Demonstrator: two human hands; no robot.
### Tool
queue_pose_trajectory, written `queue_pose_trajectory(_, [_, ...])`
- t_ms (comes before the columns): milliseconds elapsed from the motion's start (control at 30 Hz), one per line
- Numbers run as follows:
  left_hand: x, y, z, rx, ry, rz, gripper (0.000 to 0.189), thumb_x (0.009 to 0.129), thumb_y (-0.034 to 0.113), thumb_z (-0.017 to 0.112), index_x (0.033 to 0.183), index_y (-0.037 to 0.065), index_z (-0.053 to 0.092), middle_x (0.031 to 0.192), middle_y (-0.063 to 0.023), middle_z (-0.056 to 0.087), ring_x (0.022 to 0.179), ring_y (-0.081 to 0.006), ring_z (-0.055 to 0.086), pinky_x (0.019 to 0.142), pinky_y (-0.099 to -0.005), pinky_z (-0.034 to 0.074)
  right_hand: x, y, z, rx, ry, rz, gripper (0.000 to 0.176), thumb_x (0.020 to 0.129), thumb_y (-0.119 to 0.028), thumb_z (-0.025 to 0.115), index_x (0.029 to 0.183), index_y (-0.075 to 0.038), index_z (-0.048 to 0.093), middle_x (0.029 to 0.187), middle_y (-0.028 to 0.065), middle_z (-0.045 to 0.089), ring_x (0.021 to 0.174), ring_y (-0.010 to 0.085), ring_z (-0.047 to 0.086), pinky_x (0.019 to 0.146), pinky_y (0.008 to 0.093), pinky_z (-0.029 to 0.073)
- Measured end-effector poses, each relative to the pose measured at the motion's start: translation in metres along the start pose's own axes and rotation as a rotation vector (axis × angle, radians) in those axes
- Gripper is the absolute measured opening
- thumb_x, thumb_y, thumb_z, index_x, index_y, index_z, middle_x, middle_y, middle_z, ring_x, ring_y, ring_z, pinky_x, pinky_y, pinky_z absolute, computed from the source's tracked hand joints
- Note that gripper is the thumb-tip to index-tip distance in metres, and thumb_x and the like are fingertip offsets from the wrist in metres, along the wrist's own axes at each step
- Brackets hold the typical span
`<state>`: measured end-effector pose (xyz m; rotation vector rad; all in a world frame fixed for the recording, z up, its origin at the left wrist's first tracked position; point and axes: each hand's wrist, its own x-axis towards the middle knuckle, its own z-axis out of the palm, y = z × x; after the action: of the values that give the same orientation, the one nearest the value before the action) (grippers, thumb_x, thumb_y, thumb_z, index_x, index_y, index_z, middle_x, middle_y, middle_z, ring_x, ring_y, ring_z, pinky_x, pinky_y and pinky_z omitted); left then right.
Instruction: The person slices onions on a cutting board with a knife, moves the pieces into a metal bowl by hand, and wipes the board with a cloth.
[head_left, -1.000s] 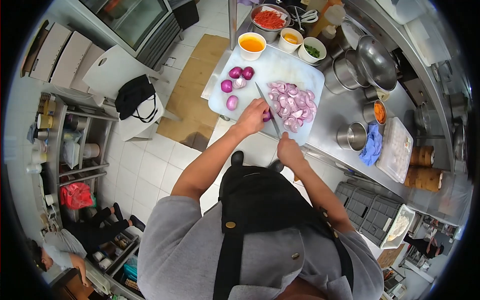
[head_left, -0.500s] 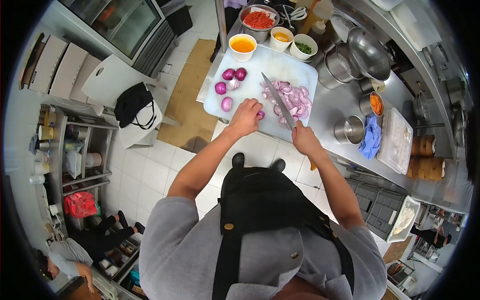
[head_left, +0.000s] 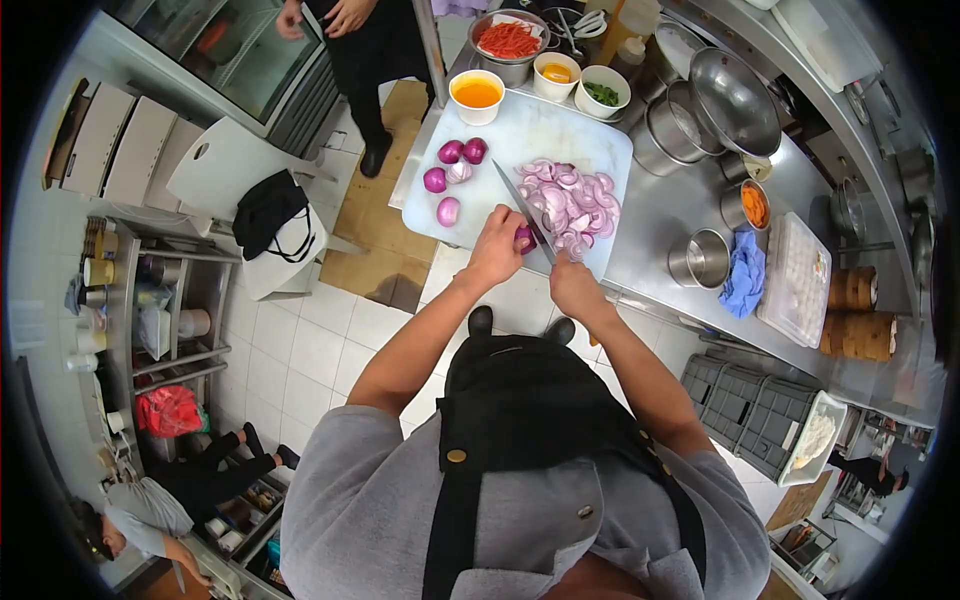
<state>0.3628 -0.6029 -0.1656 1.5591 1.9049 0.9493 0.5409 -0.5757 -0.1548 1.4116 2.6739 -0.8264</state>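
My left hand [head_left: 497, 247] is closed over a red onion [head_left: 525, 238], pressing it to the near edge of the white cutting board [head_left: 430, 222]. With my right hand [head_left: 580, 295] I grip a kitchen knife [head_left: 521, 207]; its long blade lies right alongside the held onion, tip pointing away from me. A heap of sliced red onion [head_left: 572, 200] spreads over the board's right side. On the left sit several peeled purple onions [head_left: 448, 211] and a whitish bulb [head_left: 459, 172].
Along the board's far edge stand a cup of orange liquid [head_left: 477, 93], a bowl of chopped greens [head_left: 602, 93] and a pot of shredded carrot [head_left: 508, 42]. Metal pots [head_left: 699, 258] and a blue cloth [head_left: 743, 275] are to the right. A person [head_left: 375, 60] stands beyond the counter's left corner.
My right hand and the knife have moved left, from over the slices to the onion under my left hand. A person has come into view by the glass-door fridge.
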Motion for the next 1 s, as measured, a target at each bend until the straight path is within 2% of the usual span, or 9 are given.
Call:
queue_pose_trajectory(67, [0.005, -0.011, 0.002, -0.083, -0.005, 0.23, 0.025, 0.075, -0.004, 0.064, 0.096, 0.002, 0.051, 0.095, -0.014, 0.048, 0.092, -0.0345, 0.053, 0.078, -0.0418, 0.046, -0.011, -0.005, -0.012, -0.04, -0.032, 0.018, 0.021, 0.081, -0.001, 0.048, 0.098, 0.011, 0.045, 0.073, 0.0327, 0.061, 0.069, 0.046, 0.065, 0.063, 0.0513, 0.054])
queue_pose_trajectory(200, [0.008, -0.015, 0.0, -0.117, -0.063, 0.222, 0.025, 0.074, -0.005, 0.064, 0.094, 0.002, 0.05, 0.093, -0.0135, 0.049, 0.09, -0.0341, 0.053, 0.077, -0.0421, 0.045, -0.039, -0.02, -0.016, -0.078, -0.055, -0.002, 0.02, 0.081, -0.001, 0.048, 0.098, 0.011, 0.045, 0.073, 0.0322, 0.062, 0.069, 0.0451, 0.065, 0.063, 0.0504, 0.054])
queue_pose_trajectory(267, [0.008, -0.015, -0.003, -0.105, -0.142, 0.19, 0.025, 0.076, -0.005, 0.062, 0.098, 0.0, 0.051, 0.1, -0.016, 0.05, 0.098, -0.0361, 0.051, 0.084, -0.0437, 0.043, -0.048, -0.029, -0.023, -0.074, -0.062, 0.052, 0.021, 0.081, -0.001, 0.048, 0.098, 0.011, 0.045, 0.073, 0.0319, 0.062, 0.069, 0.0442, 0.066, 0.062, 0.0504, 0.054])
queue_pose_trajectory(367, [0.008, -0.012, -0.007, -0.135, -0.15, 0.196, 0.026, 0.075, -0.006, 0.062, 0.098, 0.0, 0.051, 0.098, -0.0157, 0.05, 0.096, -0.0362, 0.051, 0.083, -0.0437, 0.043, -0.05, -0.031, -0.021, -0.082, -0.08, 0.086, 0.022, 0.081, 0.0, 0.048, 0.099, 0.011, 0.044, 0.074, 0.032, 0.062, 0.07, 0.0445, 0.066, 0.063, 0.0498, 0.054])
queue_pose_trajectory(467, [0.008, -0.015, -0.005, -0.149, -0.115, 0.24, 0.025, 0.076, -0.006, 0.062, 0.096, 0.0, 0.05, 0.098, -0.0156, 0.05, 0.094, -0.0361, 0.051, 0.082, -0.0437, 0.043, -0.017, -0.007, 0.02, -0.086, -0.054, 0.003, 0.023, 0.081, 0.0, 0.048, 0.1, 0.012, 0.043, 0.074, 0.0327, 0.061, 0.071, 0.0451, 0.065, 0.063, 0.0496, 0.054])
queue_pose_trajectory(567, [0.007, -0.018, -0.004, -0.174, -0.097, 0.257, 0.026, 0.075, -0.007, 0.063, 0.094, 0.002, 0.048, 0.093, -0.0143, 0.048, 0.087, -0.0341, 0.053, 0.076, -0.042, 0.044, -0.011, 0.0, 0.013, -0.07, -0.011, -0.024, 0.022, 0.081, 0.001, 0.047, 0.099, 0.012, 0.043, 0.074, 0.0333, 0.061, 0.071, 0.0459, 0.065, 0.063, 0.0501, 0.054])
queue_pose_trajectory(767, [0.006, -0.02, -0.001, -0.176, -0.048, 0.28, 0.025, 0.075, -0.008, 0.062, 0.092, 0.002, 0.047, 0.093, -0.0139, 0.049, 0.085, -0.0344, 0.053, 0.074, -0.0412, 0.045, -0.007, -0.009, 0.026, -0.039, -0.017, 0.05, 0.02, 0.081, -0.001, 0.047, 0.097, 0.011, 0.042, 0.073, 0.0343, 0.06, 0.071, 0.0469, 0.064, 0.064, 0.052, 0.053])
queue_pose_trajectory(867, [0.005, -0.024, -0.002, -0.171, -0.034, 0.305, 0.025, 0.075, -0.009, 0.061, 0.092, 0.003, 0.047, 0.093, -0.0136, 0.049, 0.085, -0.0342, 0.054, 0.073, -0.0409, 0.045, -0.011, -0.013, 0.007, -0.081, -0.026, -0.025, 0.02, 0.082, -0.002, 0.047, 0.096, 0.011, 0.042, 0.073, 0.0349, 0.06, 0.071, 0.0477, 0.064, 0.064, 0.0529, 0.052])
queue_pose_trajectory(1000, [0.0, -0.026, 0.005, -0.212, -0.021, 0.281, 0.026, 0.074, -0.01, 0.06, 0.093, 0.003, 0.047, 0.092, -0.0136, 0.049, 0.085, -0.0344, 0.053, 0.074, -0.0412, 0.045, -0.016, -0.007, 0.031, -0.076, -0.041, -0.028, 0.019, 0.082, -0.003, 0.046, 0.096, 0.01, 0.042, 0.074, 0.0352, 0.06, 0.071, 0.0479, 0.064, 0.064, 0.0533, 0.052])
